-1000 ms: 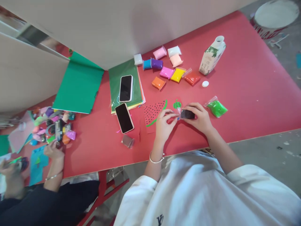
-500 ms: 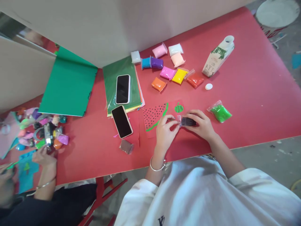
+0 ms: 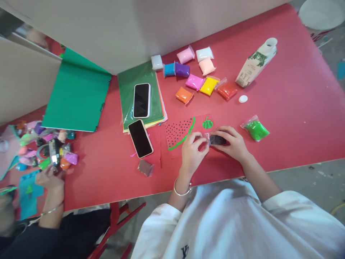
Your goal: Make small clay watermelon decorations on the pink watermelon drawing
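A small packet of black modelling clay (image 3: pixel 217 140) is held between my two hands, just over the red table. My left hand (image 3: pixel 193 153) pinches the clear plastic end of the packet. Fingers and thumb of my right hand (image 3: pixel 235 145) are closed around its dark body. Under and behind the hands lies a red sheet with a watermelon slice (image 3: pixel 179 133) in dotted red with a green rind. A small green striped melon (image 3: pixel 207 123) is on the same sheet. To the right of my right hand rests an opened-looking bag of green clay (image 3: pixel 256 129).
Several clay packets, among them an orange one (image 3: pixel 184 95), lie farther back. A carton (image 3: pixel 257 63) stands near its white cap (image 3: pixel 243 99). Two phones (image 3: pixel 142 100) and a brown packet (image 3: pixel 145 167) are at left. Another person's hand (image 3: pixel 51 181) works beside piled clay.
The view has shifted slightly, so the table items appear a little displaced. Both my hands keep their hold on the black packet. The other person's far hand has moved slightly.
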`<state>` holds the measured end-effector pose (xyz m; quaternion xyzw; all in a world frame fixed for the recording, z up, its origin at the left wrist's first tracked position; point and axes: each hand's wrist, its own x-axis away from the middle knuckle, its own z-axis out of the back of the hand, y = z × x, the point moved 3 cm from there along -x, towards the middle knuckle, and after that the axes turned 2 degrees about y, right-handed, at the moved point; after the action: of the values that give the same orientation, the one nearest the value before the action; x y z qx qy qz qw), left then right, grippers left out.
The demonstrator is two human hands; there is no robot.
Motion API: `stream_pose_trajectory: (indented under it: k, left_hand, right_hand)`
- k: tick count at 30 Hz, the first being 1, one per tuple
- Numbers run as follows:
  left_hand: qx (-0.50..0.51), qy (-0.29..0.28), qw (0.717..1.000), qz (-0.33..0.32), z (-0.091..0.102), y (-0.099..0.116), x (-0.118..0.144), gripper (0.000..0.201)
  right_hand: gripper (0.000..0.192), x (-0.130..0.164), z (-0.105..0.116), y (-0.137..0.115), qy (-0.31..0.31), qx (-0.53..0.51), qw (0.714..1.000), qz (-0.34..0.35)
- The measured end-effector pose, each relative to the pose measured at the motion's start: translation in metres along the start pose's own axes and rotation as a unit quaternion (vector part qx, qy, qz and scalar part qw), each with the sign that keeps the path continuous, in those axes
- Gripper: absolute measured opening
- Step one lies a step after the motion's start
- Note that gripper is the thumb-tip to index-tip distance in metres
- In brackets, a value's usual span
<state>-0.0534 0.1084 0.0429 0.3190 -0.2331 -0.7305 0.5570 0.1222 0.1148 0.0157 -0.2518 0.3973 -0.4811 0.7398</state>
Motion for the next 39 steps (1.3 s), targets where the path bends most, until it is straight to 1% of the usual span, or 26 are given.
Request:
stream_pose_trajectory:
  k: [8, 10, 12, 14, 16, 18, 21, 25, 29, 31, 35, 39]
  left_hand:
    - [0.001, 0.018, 1.0, 0.002, 0.004, -0.001, 0.003, 0.008]
    - [0.028, 0.036, 0.999, 0.018, 0.005, -0.002, 0.005, 0.007]
    - [0.078, 0.063, 0.993, 0.058, 0.006, -0.005, 0.007, 0.007]
    - [0.149, 0.09, 0.978, 0.112, 0.006, -0.011, 0.009, 0.008]
    - [0.228, 0.105, 0.956, 0.154, 0.005, -0.018, 0.012, 0.011]
    - [0.292, 0.109, 0.934, 0.178, 0.004, -0.023, 0.015, 0.013]
    - [0.337, 0.119, 0.914, 0.195, 0.003, -0.027, 0.022, 0.014]
    - [0.354, 0.125, 0.903, 0.208, 0.002, -0.028, 0.034, 0.014]
    - [0.355, 0.128, 0.9, 0.217, -0.001, -0.028, 0.044, 0.019]
    - [0.355, 0.127, 0.902, 0.21, -0.001, -0.028, 0.045, 0.019]
    - [0.351, 0.126, 0.907, 0.194, -0.001, -0.026, 0.043, 0.01]
    - [0.351, 0.118, 0.908, 0.197, -0.001, -0.025, 0.04, 0.01]
  right_hand:
    - [0.036, -0.002, 0.001, -0.003, 0.004, 0.012, 1.0, 0.012]
    - [0.037, -0.002, 0.001, -0.003, 0.006, 0.016, 1.0, 0.013]
    - [0.037, -0.002, 0.002, -0.003, 0.011, 0.018, 1.0, 0.009]
    - [0.038, -0.003, 0.003, -0.003, 0.019, 0.019, 1.0, 0.001]
    - [0.039, -0.003, 0.004, -0.004, 0.033, 0.021, 0.999, -0.004]
    - [0.039, -0.004, 0.005, -0.005, 0.048, 0.021, 0.999, -0.008]
    - [0.038, -0.005, 0.009, -0.005, 0.073, 0.023, 0.997, -0.014]
    - [0.038, -0.005, 0.012, -0.004, 0.099, 0.026, 0.994, -0.027]
    - [0.038, -0.004, 0.012, -0.004, 0.098, 0.03, 0.994, -0.033]
    - [0.038, -0.004, 0.012, -0.005, 0.095, 0.032, 0.994, -0.031]
    - [0.038, -0.004, 0.013, -0.004, 0.095, 0.031, 0.995, -0.029]
    - [0.039, -0.005, 0.013, -0.004, 0.099, 0.027, 0.994, -0.03]
